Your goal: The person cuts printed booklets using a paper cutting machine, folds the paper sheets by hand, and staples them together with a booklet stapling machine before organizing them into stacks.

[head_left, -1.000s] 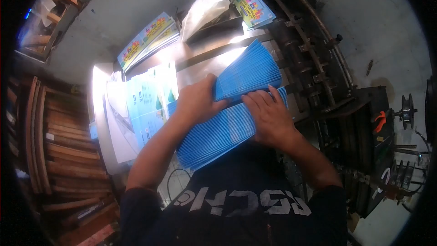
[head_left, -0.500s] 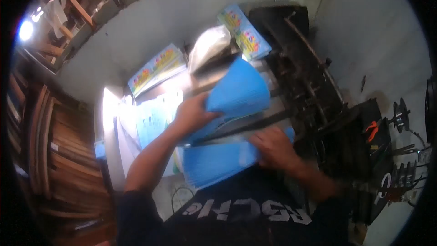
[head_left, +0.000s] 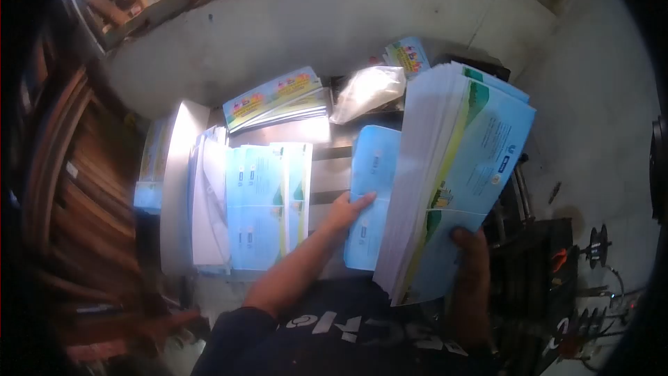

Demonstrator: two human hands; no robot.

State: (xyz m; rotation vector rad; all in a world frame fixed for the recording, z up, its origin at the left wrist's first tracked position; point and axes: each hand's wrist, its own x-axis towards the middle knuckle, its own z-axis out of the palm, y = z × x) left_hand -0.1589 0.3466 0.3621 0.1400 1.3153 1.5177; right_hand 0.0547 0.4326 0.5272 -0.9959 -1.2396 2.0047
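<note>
My left hand (head_left: pixel 353 210) is closed on the left side of a narrow blue printed stack (head_left: pixel 376 167), thumb on top and fingers hidden beneath. In my right hand (head_left: pixel 471 240) is a thick bundle of printed sheets (head_left: pixel 480 146), tilted up with its white page edges facing left. The thumb of that hand lies on the bundle's lower right, its other fingers out of sight. Left of my left hand, light blue printed sheets (head_left: pixel 256 209) overlap on the work surface, beside white sheets (head_left: pixel 211 202).
Behind are colourful booklets (head_left: pixel 275 97), a white plastic bag (head_left: pixel 369 90) and another booklet pile (head_left: pixel 408 56). Wooden boards (head_left: pixel 83 195) stand at the left. Dark machinery (head_left: pixel 536 264) with a spool (head_left: pixel 597 246) is at the right, near the wall.
The fanned blue stacks are now separate: a narrow stack in my left hand and a thick bundle raised at the right in my right hand. The camera view has shifted.
</note>
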